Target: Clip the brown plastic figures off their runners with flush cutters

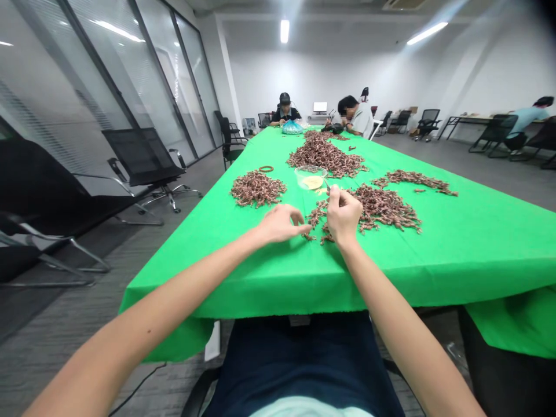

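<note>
Right hand at brown pile

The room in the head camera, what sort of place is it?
Probably an office meeting room used for handwork: glass partition walls, swivel office chairs, and a long green-covered table strewn with piles of small brown pieces.

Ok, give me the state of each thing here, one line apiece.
left hand: open, fingertips down at the green cloth.
right hand: pinched shut on a thin piece, too small to identify.
clear bowl: upright, something pale yellow inside.
brown piles: loose heaps, set apart.
ring: lying flat, alone.
green cloth: spread, draped over the table edge.
</note>
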Tool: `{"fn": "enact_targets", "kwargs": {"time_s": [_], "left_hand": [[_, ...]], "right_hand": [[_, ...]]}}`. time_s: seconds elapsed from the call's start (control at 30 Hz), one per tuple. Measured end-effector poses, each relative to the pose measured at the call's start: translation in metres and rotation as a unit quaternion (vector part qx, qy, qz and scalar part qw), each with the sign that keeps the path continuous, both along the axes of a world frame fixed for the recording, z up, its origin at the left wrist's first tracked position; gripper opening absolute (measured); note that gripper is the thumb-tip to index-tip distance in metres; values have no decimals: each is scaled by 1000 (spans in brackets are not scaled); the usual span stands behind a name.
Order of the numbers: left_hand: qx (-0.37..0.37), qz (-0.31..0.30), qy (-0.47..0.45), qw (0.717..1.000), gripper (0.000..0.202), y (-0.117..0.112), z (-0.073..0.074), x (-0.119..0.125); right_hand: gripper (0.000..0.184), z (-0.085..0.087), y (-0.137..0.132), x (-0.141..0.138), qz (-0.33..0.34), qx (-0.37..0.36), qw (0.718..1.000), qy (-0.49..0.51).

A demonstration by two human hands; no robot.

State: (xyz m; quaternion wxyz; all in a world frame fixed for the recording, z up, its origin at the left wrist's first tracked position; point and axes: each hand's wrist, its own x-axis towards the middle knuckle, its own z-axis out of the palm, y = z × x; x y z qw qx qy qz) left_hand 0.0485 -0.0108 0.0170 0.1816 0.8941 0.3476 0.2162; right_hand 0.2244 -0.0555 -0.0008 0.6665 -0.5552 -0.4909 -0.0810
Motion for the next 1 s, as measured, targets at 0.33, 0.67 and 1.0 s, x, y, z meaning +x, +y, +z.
{"fn": "enact_targets", "kwargs": {"time_s": [0.33,0.67,1.0], "left_hand": [[-39,-133,92,986,44,-14,15,0],[-30,-232,75,969,19,-20,22,-12],[-146,-186,-110,965,16,-6,1,-17]], "right_hand": [[45,2,-1,-2,21,-26,999,-6],[45,1,-2,-3,29,-41,999,-11],[48,-3,1,-3,60,-56,996,-23]]}}
